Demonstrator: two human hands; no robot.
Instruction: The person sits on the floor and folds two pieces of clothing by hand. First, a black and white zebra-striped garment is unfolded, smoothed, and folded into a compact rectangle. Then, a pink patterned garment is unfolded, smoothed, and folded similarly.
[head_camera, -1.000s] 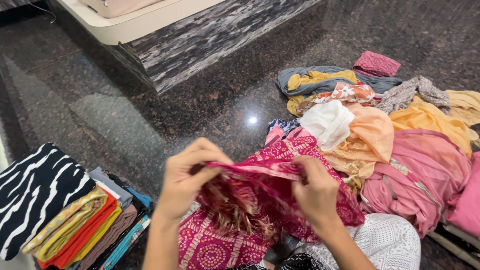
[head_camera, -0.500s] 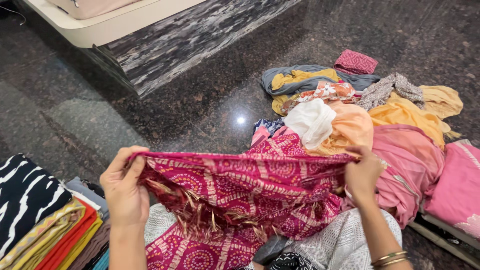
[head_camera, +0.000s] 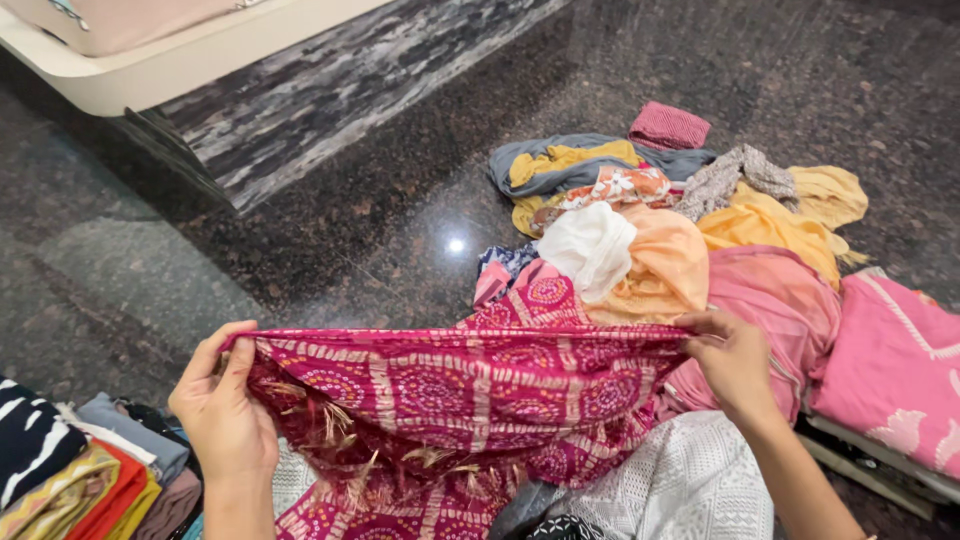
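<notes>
Watching the head view here: both hands are stretching a magenta scarf (head_camera: 470, 390) out flat along its top edge, so my read is we're at the spread-it-open stage of folding. The left hand (head_camera: 222, 410) is pinched shut on the left corner, thumb over the fabric, and the right hand (head_camera: 735, 362) is closed on the right corner the same way. The scarf itself hangs between them over the lap, printed with pale dots and rings, gold fringe dangling low on the left part.

I'd guess the next move needs both corners kept level and the edge taut, otherwise the fringe bunches into the fold.

Around it: a folded stack (head_camera: 85, 480) sits at the lower left, with a black-and-white piece, yellow, orange and grey layers. Just beyond the scarf is a loose clothes heap (head_camera: 680, 230) on the dark polished floor (head_camera: 330, 250), whites, peach, mustard, pinks. A pink embroidered piece (head_camera: 900, 370) lies far right. The heap touches the scarf's far side, so fabric could snag there. A pale bed base (head_camera: 180, 60) is well apart, top left.
</notes>
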